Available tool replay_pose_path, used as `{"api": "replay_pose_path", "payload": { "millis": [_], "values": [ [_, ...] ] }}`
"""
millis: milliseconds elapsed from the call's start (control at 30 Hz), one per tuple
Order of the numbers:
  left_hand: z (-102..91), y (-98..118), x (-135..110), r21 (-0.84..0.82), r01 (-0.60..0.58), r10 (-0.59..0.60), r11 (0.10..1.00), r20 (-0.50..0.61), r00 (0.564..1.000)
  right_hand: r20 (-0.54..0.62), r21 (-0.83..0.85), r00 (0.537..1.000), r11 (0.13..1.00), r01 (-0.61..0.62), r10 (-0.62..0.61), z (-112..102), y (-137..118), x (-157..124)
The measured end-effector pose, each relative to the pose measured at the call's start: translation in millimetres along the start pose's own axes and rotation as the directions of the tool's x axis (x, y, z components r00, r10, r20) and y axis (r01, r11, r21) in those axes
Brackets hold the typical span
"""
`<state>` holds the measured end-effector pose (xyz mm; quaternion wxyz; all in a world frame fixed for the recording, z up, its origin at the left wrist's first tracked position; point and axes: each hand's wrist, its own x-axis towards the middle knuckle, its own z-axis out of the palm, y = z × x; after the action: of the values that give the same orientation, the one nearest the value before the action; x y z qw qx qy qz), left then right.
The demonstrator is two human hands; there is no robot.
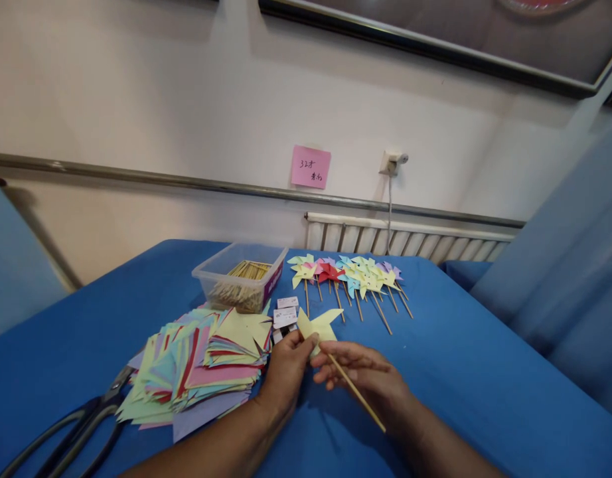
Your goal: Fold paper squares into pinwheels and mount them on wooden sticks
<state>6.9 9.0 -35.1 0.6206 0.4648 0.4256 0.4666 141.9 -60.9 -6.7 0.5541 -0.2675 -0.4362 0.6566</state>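
Observation:
My left hand (286, 372) pinches a pale yellow paper pinwheel (318, 325) near its centre. My right hand (366, 378) lies just right of it, fingers curled round the pinwheel's thin wooden stick (358, 393), which slants down to the right. Both hands hover over a blue tablecloth (460, 372). A row of finished coloured pinwheels (350, 275) on sticks lies behind the hands.
A heap of cut coloured paper squares (201, 362) lies left of my left hand. Behind it stands a clear plastic box of wooden sticks (241, 275). Black scissors (72, 428) lie at the front left. Small white packets (285, 313) sit beside the box.

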Motion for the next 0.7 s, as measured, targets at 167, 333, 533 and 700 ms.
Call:
{"api": "replay_pose_path", "payload": {
  "millis": [167,333,533,700],
  "values": [
    [0.2,-2,2,0.004,0.002,-0.002,1.000,-0.020,1.000,-0.233,-0.133,0.969,0.990,0.053,-0.083,-1,17,6],
    [2.3,1,0,0.007,-0.008,0.008,1.000,0.004,1.000,-0.353,-0.145,0.933,0.989,0.014,-0.065,0,34,11],
    [6.5,6,-5,0.039,-0.012,0.014,0.999,-0.048,0.999,-0.376,-0.088,0.923,0.989,-0.122,0.081,-1,42,17],
    [9.3,6,-7,0.020,0.033,-0.031,0.999,-0.054,0.998,-0.399,-0.102,0.914,0.986,-0.130,0.079,-1,42,18]
  ]
}}
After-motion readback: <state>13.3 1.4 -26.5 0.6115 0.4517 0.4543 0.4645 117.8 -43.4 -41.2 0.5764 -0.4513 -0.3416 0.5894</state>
